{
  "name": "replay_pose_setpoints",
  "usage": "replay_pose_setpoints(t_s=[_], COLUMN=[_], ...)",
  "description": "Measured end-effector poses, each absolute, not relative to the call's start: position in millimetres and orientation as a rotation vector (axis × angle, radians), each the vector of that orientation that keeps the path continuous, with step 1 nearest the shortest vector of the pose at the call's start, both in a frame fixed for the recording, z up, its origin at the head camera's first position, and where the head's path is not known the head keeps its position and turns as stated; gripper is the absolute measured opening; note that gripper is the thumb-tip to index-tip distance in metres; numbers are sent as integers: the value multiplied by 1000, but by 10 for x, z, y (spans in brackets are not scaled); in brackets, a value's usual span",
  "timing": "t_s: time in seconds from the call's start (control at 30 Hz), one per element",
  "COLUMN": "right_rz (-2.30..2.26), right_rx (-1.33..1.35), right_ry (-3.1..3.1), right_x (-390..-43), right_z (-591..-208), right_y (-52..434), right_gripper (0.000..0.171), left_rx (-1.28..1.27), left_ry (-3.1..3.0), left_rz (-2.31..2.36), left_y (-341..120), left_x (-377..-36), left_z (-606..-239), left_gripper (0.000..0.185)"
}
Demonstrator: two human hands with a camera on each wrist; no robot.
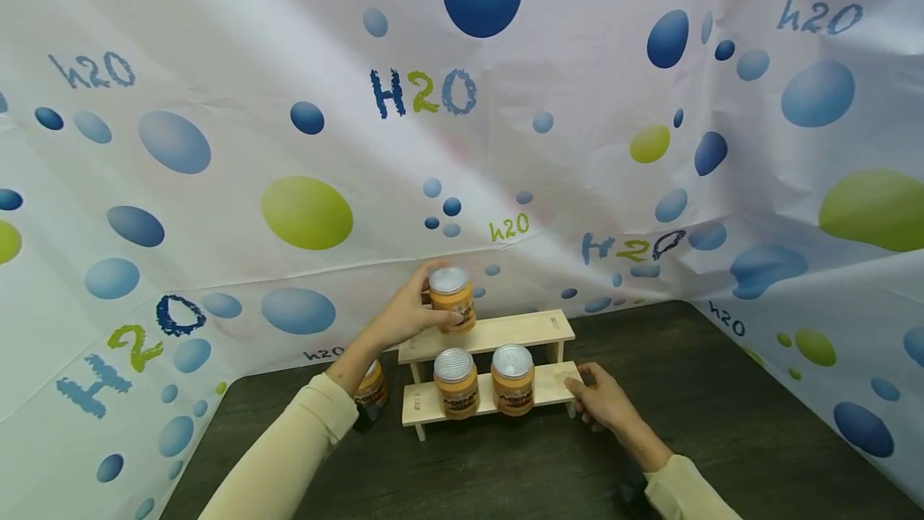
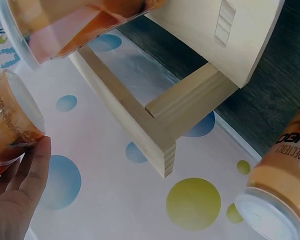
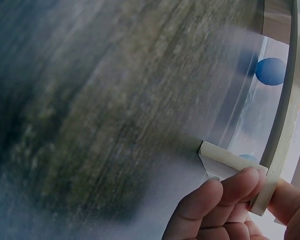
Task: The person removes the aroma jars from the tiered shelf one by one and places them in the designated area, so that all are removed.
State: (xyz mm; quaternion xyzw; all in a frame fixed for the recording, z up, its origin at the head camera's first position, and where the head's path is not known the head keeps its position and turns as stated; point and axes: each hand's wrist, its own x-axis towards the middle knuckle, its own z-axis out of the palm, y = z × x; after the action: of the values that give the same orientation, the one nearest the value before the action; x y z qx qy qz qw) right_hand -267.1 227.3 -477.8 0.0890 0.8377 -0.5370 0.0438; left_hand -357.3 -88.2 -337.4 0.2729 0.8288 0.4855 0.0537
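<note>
The left hand (image 1: 404, 313) grips an orange jar (image 1: 451, 299) at the left end of the wooden rack's (image 1: 534, 330) far, upper step. The right hand (image 1: 605, 401) pinches the near step's right end. Two jars (image 1: 456, 382) stand on that step; another (image 1: 371, 392) sits on the dark surface (image 1: 722, 424) left.

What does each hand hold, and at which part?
The left hand grips an orange jar round its side, at the upper step. The right hand pinches the right end of the wooden rack's lower shelf.
</note>
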Motion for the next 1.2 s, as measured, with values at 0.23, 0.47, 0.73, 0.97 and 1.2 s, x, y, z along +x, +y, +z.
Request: replay_pose_setpoints(t_s=[0.23,0.47,0.73,0.97,1.2], right_rz=[-1650,-1649,-1645,-1639,-1648], right_rx=[263,256,263,263,250], right_ry=[2556,2556,2554,2557,2556], right_x=[-2658,-2664,-2659,-2654,-2660], right_z=[-4760,-4754,-4758,-4745,-4752], right_y=[2269,2276,2278,2266,2271], right_gripper=[42,43,41,39,41], left_rx=[855,855,857,872,873], left_ry=[2521,2513,2510,2514,2517], left_rz=[1470,1471,1481,1507,1509], left_y=[-902,-903,-925,-957,-991], left_x=[-3576,-3571,-3572,-3583,-3578], left_z=[-3352,-3325,-3304,-3286,-3270], left_gripper=[88,89,89,85,83])
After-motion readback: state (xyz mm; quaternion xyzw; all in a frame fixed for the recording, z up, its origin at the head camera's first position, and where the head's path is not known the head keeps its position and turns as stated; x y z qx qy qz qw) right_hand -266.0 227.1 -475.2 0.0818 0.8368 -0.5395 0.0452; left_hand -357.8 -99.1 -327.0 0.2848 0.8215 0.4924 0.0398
